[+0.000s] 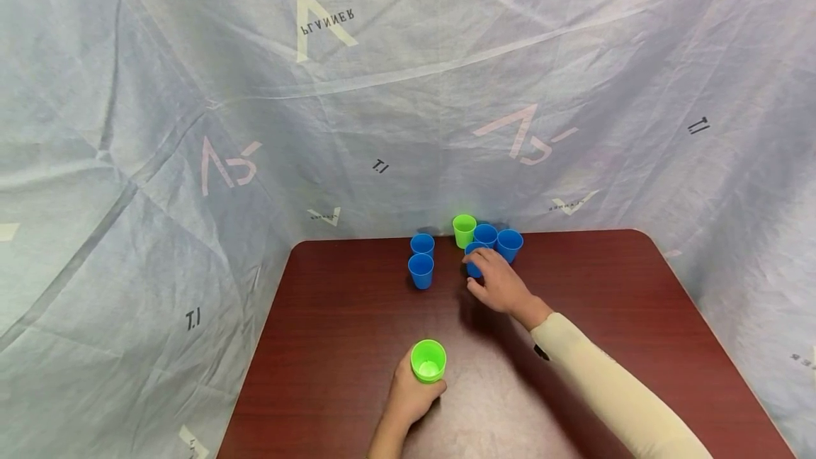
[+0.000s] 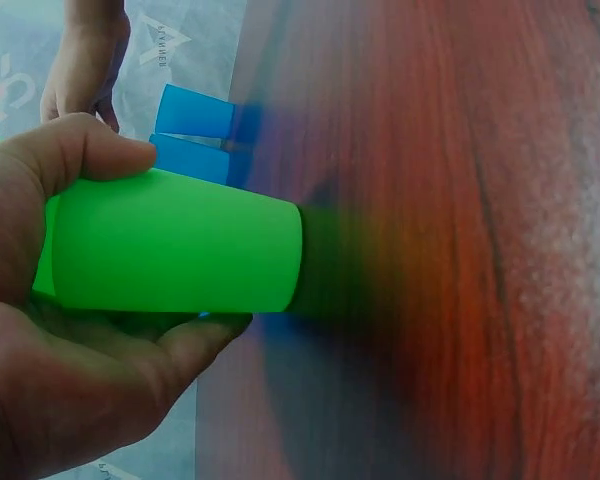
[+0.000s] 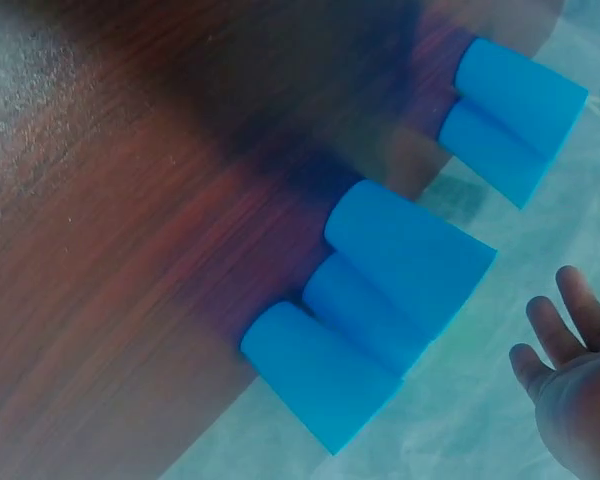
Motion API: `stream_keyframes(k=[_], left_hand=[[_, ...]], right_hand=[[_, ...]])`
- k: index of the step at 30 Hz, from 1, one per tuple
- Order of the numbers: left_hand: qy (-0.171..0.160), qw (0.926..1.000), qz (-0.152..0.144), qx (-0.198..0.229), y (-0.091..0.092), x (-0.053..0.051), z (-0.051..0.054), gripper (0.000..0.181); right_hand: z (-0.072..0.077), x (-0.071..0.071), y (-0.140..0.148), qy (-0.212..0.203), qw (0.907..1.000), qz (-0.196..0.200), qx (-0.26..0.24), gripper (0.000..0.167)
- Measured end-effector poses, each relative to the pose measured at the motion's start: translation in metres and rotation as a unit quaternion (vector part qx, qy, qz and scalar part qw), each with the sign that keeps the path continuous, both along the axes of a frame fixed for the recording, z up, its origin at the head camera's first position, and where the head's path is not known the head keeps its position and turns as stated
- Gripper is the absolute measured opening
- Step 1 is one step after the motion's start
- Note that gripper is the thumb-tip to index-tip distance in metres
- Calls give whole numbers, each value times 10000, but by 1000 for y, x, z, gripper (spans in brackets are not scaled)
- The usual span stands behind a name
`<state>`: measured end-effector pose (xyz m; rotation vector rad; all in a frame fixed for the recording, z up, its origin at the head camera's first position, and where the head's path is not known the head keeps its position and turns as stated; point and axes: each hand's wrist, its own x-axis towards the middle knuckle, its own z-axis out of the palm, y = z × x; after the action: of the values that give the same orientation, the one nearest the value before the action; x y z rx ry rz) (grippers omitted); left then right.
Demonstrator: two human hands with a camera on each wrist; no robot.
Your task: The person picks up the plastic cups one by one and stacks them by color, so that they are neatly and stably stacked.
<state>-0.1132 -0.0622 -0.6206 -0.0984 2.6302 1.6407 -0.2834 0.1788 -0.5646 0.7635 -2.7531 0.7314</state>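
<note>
My left hand point(image 1: 411, 392) grips a green cup point(image 1: 428, 360) near the front middle of the table, its mouth facing up. In the left wrist view, the thumb and fingers of that hand wrap round the green cup point(image 2: 180, 245); whether its base touches the table I cannot tell. At the back, my right hand point(image 1: 500, 282) hovers over a blue cup point(image 1: 473, 268), covering part of it from the head view. The right wrist view shows the fingers point(image 3: 555, 330) of this hand spread and apart from the blue cups point(image 3: 410, 260).
Behind the right hand stand two more blue cups point(image 1: 510, 245) and a green cup point(image 1: 464, 231), close together. To their left, two blue cups point(image 1: 421, 271) stand one behind the other. Grey printed cloth point(image 1: 408, 91) hangs round the brown table point(image 1: 319, 346).
</note>
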Motion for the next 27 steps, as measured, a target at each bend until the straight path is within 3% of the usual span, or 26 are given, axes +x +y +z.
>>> stream_keyframes(k=[27], left_hand=[[-125, 9995, 40, 273, -1, 0, -3, 71]], right_hand=[[3, -18, -12, -125, 9999, -12, -72, 34]])
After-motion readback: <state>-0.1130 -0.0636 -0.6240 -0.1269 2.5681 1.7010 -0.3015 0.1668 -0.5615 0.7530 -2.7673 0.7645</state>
